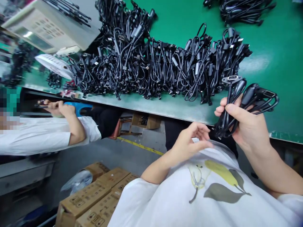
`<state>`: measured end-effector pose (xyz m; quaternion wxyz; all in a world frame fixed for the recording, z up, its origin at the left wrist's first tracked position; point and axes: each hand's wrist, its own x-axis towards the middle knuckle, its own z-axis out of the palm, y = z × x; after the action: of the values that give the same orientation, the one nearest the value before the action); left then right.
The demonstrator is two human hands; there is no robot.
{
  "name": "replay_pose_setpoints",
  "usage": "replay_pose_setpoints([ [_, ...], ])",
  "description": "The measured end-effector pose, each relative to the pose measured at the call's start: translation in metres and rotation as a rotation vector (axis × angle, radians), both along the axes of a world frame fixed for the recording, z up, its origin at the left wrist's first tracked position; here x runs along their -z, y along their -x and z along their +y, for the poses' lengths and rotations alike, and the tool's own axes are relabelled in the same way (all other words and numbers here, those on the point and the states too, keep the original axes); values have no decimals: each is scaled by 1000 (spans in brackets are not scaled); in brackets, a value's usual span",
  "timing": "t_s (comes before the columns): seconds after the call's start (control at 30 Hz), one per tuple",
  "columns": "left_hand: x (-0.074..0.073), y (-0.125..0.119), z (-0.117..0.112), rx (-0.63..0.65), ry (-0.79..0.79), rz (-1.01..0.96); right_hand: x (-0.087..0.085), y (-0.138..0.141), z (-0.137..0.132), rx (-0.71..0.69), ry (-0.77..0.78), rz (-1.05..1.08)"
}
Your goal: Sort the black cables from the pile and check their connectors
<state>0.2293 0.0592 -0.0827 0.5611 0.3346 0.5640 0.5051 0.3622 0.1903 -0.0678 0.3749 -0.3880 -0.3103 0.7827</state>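
Observation:
My right hand [248, 123] is closed around a coiled black cable bundle [257, 97] with connectors showing, one of them a flat plate with a port. The bundle is held over the table's front edge. To its left, my left hand [193, 138] is in front of my shirt with fingers curled but apart, and nothing shows in it. Just beyond both hands, a long row of coiled black cables [165, 69] lies on the green table [267, 66].
More black cables [243, 11] lie at the far right. A beige device with buttons [44, 28] stands at the back left, by a white dish [54, 65]. On the left sits a co-worker [47, 135]. Cardboard boxes [94, 195] stand below left.

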Motion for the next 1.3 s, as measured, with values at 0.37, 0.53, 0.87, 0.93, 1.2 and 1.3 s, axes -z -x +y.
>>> replay_pose_setpoints([
  [0.37,5,-13,5,10,-68,-46,4,-3,0,31,98,1],
  [0.53,7,-12,8,62,-15,-35,14,-5,4,-20,124,-7],
  [0.87,11,-6,6,17,-104,141,17,-14,7,-150,145,11],
  [0.93,15,-8,6,9,-83,127,15,-13,8,-100,131,35],
  [1.2,23,-11,12,-79,-105,73,9,-10,3,4,-81,1],
  [1.3,19,-7,12,-167,-101,41,6,-15,1,15,-107,-6],
])
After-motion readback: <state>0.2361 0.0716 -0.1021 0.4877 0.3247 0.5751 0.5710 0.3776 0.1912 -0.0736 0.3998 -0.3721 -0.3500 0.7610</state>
